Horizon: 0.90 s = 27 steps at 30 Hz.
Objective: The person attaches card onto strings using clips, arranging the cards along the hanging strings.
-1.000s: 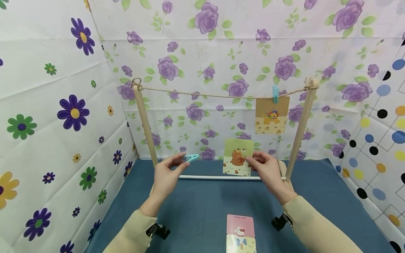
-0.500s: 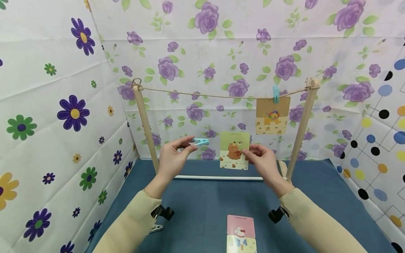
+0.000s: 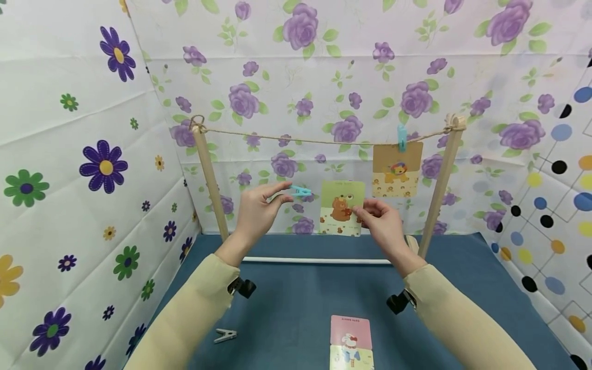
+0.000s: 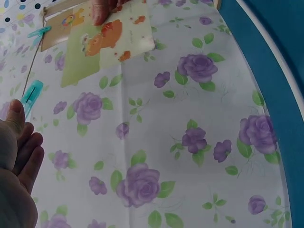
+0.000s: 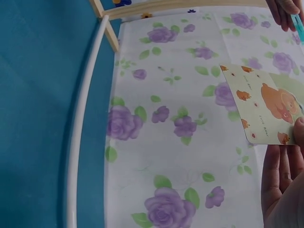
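Note:
My left hand [image 3: 260, 211] pinches a light blue clothespin [image 3: 301, 191] between thumb and forefinger, its tip pointing right. In my right hand [image 3: 383, 224] is a green and cream card [image 3: 342, 208] with a brown bear, gripped at its right edge and held upright. Both stay below the twine [image 3: 300, 140], a little apart from each other. The left wrist view has the clothespin [image 4: 32, 96] past my thumb tip. Bear pictures and small print show on the card [image 5: 259, 107] in the right wrist view.
A brown card [image 3: 396, 172] hangs from the twine's right part under a blue clothespin [image 3: 402, 137]. Wooden posts [image 3: 210, 177] hold the twine, with a white rod [image 3: 314, 260] low between them. A pink card [image 3: 351, 341] and a pale clothespin [image 3: 225, 335] lie on the blue cloth.
Both hands have risen toward the twine, the left also moving right with its clothespin. The bear card has gone up and slightly left. The pale clothespin on the cloth has come into view.

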Motion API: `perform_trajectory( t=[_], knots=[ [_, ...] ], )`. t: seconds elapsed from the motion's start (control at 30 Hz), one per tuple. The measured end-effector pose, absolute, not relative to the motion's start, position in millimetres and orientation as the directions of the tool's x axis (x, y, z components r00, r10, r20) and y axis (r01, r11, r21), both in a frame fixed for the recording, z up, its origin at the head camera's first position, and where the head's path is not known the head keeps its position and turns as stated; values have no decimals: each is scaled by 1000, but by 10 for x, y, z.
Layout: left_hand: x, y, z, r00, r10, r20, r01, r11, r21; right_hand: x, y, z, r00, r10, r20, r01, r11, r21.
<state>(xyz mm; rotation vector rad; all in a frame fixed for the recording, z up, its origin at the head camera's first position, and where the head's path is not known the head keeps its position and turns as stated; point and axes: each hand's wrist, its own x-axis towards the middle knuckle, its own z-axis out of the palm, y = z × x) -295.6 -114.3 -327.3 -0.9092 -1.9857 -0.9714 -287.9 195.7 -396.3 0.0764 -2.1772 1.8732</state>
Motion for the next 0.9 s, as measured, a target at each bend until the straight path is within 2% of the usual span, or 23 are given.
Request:
perform_trajectory(
  t=[0.1, 0.33, 0.57, 0.9],
  knots=[
    [-3021, -1128, -3249, -456, 287, 843, 835, 465, 293, -2901, 1952, -3920, -960, 141, 243, -223, 144, -964],
    [-3094, -1074, -3200, -451, 310, 837, 836, 474, 276, -2932, 1958, -3869, -958, 149, 246, -225, 149, -963],
    [-3094, -1011, -3085, -407, 323, 854, 866, 434, 249, -2967, 1979, -3843, -951, 153, 270, -251, 132, -959],
    [-3145, -985, -2935, -374, 354, 857, 869, 457, 191, -2965, 1956, -3742, -948, 161, 276, -249, 168, -954]
  ],
)
